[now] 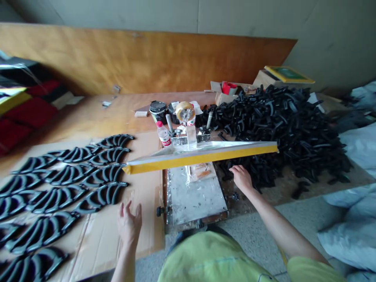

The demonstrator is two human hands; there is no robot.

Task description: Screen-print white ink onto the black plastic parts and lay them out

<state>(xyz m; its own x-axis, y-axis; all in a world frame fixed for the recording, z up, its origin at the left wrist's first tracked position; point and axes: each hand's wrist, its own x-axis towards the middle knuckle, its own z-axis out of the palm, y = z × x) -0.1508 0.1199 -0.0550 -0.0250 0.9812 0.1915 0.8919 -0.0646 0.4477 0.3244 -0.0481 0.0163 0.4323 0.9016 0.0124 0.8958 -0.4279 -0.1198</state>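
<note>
My left hand (129,224) is over the cardboard sheet (147,199), its fingers apart and nothing in them. Just beyond it, black curved plastic pieces (110,194) lie in fanned rows. My right hand (242,178) is at the near left edge of a heap of similar pieces (270,121). Its fingers are bent together at a black curved plastic piece (227,167), which is partly hidden. Between my hands is a printing stand with a pale flat plate (196,201). A screen frame with a yellow front edge (202,156) is raised and tilted above the plate.
Behind the frame are a roll of tape (185,111), a red-capped bottle (163,134) and a dark tub (158,112). A wooden board (141,62) stands along the back. Red and black boxes (38,100) are at left, pale sacks (349,231) at right.
</note>
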